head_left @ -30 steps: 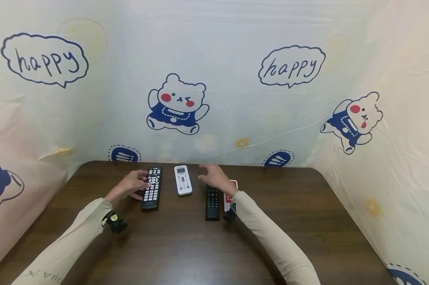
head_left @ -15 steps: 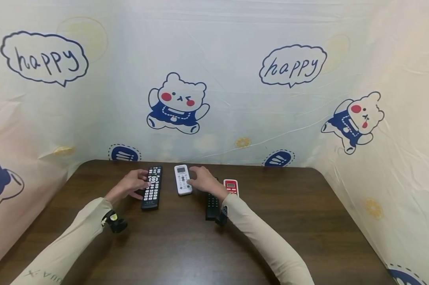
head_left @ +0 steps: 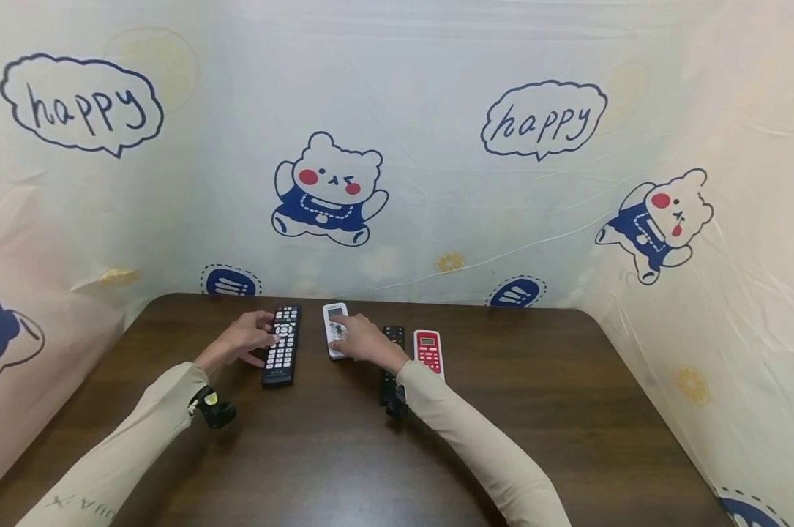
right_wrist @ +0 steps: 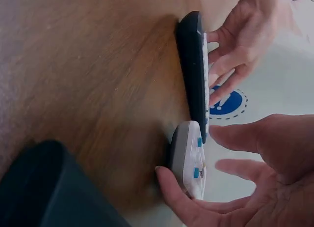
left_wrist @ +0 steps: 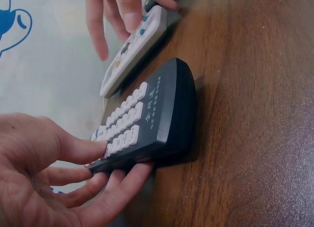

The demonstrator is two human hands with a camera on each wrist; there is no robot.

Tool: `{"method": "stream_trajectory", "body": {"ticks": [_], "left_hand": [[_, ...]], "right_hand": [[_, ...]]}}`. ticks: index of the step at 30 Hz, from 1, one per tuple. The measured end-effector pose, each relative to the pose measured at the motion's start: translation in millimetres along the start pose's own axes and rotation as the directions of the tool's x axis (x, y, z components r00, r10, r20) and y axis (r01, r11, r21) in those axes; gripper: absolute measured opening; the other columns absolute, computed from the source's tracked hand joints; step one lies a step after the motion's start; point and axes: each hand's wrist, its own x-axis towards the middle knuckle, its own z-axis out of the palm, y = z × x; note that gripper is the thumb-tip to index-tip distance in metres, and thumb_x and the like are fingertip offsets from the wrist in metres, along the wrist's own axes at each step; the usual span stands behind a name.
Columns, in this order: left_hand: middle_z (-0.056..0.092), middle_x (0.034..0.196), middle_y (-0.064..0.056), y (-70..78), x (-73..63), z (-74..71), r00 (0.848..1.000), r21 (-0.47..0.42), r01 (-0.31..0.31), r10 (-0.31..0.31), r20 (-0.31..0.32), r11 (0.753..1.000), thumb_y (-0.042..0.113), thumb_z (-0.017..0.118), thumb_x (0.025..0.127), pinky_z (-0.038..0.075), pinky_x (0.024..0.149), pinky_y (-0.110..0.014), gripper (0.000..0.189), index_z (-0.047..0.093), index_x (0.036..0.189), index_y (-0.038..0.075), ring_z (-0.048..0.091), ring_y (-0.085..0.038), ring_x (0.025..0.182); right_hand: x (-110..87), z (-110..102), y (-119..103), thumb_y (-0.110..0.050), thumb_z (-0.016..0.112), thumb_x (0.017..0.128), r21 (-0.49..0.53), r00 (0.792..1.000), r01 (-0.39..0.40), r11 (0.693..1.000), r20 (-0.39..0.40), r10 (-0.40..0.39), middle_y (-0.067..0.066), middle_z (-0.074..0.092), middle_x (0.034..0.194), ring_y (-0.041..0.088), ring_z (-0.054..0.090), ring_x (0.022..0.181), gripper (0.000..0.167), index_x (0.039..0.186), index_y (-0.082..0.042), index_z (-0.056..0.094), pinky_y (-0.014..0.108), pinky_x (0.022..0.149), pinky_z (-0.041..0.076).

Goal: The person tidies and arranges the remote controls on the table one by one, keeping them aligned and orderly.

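1. On the pale backdrop (head_left: pixel 423 73), at 10 o'clock in the head view, we read "happy" inside a speech bubble (head_left: pixel 83 106).
2. Between 1 and 2 o'clock there, we read "happy" again, in a second speech bubble (head_left: pixel 544 121).
3. On the black remote with white keys (head_left: pixel 283 349), at its 6 o'clock end, we make out large Chinese characters (left_wrist: pixel 150 107), 全网通; the smaller line beneath is too blurred for us.
4. At 8 o'clock, the left sleeve (head_left: pixel 123 439) bears letters; only an X is clear to us.
5. We cannot read the key markings on the red-and-white remote (head_left: pixel 428 353).

Brown table (head_left: pixel 344 454); pale bear-print sheet (head_left: pixel 423 161) behind.
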Motion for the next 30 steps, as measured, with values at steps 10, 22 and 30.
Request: {"method": "stream_trajectory", "body": {"ticks": [10, 22, 30], "left_hand": [[0.028, 0.153, -0.043, -2.8, 0.8, 1.0, 1.000, 0.020, -0.005, 0.005, -0.004, 1.000, 0.002, 0.055, 0.105, 0.067, 0.081, -0.051, 0.066, 0.018, 0.159, -0.013, 0.046, -0.059, 0.134], [0.027, 0.153, -0.043, -3.1, 0.9, 0.7, 1.000, 0.014, 0.003, -0.003, 0.005, 1.000, 0.001, 0.055, 0.105, 0.067, 0.081, -0.051, 0.066, 0.018, 0.158, -0.014, 0.046, -0.059, 0.134], [0.026, 0.154, -0.043, -1.6, 1.8, -1.0, 1.000, 0.006, 0.009, -0.009, 0.002, 1.000, 0.002, 0.054, 0.106, 0.067, 0.082, -0.052, 0.066, 0.017, 0.159, -0.013, 0.045, -0.060, 0.135]], "right_hand": [[6.0, 5.2, 8.1, -0.028, 0.071, 0.101, -0.042, 0.999, 0.025, 0.999, 0.024, -0.024, 0.018, 0.060, 0.136, 0.019, 0.062, 0.088, 0.049, 0.149, -0.022, 0.061, 0.024, 0.064, 0.058], [2.1, -2.7, 6.5, -0.030, 0.067, 0.104, 0.100, 0.979, -0.088, 0.991, 0.193, 0.067, 0.018, 0.060, 0.126, 0.023, 0.065, 0.091, 0.034, 0.134, -0.023, 0.053, 0.036, 0.068, 0.067], [1.7, -0.9, 5.8, -0.022, 0.073, 0.100, 0.214, 0.985, -0.138, 0.967, 0.131, 0.111, 0.017, 0.061, 0.121, 0.027, 0.067, 0.095, 0.043, 0.135, -0.017, 0.049, 0.038, 0.069, 0.067]]}}
